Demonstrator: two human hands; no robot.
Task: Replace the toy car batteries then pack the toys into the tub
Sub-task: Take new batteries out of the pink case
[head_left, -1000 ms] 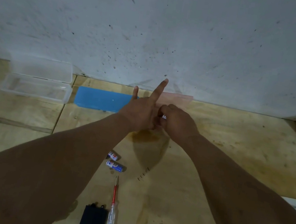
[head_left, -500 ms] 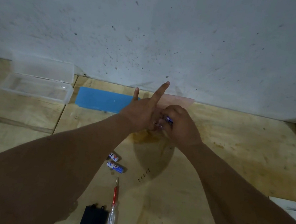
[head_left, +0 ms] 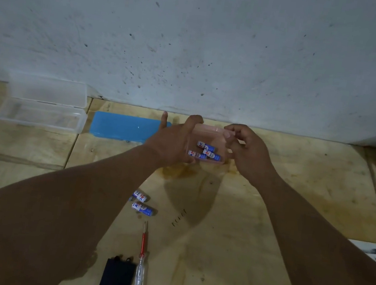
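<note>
Both hands hold a small pink see-through box just above the desk, near the wall at twelve o'clock. The left hand cups the box's left side, its grip closed around the wall, one finger pointing away. The right hand pinches the box's upper right rim between thumb and fingertips, a light closed grip. Inside lie three or so blue and white batteries, loosely piled.

Two more batteries lie on the desk at six o'clock from the box, side by side, not touching it. Further toward six o'clock a red-handled screwdriver lies just beside a black cover, which is likely the toy's battery door. At nine o'clock from the box a blue lid lies flat, and beyond it stands a clear tub, open and apparently empty. No toy car is in view.

The step appears to be fetching fresh batteries. To do it well, the left hand should keep the box level while the right lifts cells out one at a time, keeping them apart from the two on the desk so old and new do not mix.
</note>
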